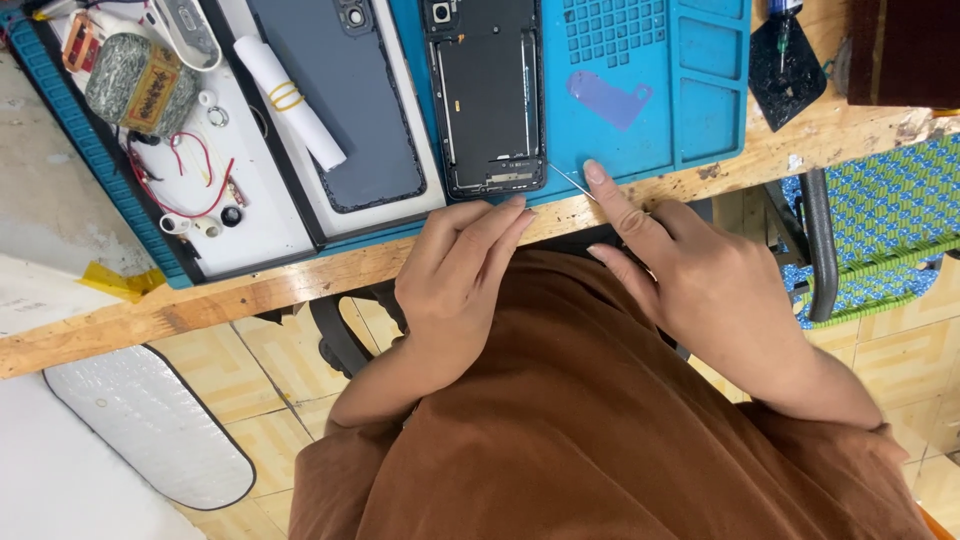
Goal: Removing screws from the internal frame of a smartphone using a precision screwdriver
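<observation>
Your right hand (700,290) pinches a thin metal tool (570,182), index finger stretched along it, tip on the blue work mat (640,150) just beside the opened phone (487,95). Your left hand (460,275) holds nothing, fingers loosely curled, fingertips resting at the table edge just below the phone's bottom end. The phone lies flat on the mat.

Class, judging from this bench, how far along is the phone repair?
Done: the back cover is off and lies beside the opened phone. In hand: the right hand holds a thin metal tool near the phone's lower corner; the left hand rests at the table edge. Left: the phone remains uncovered.
</observation>
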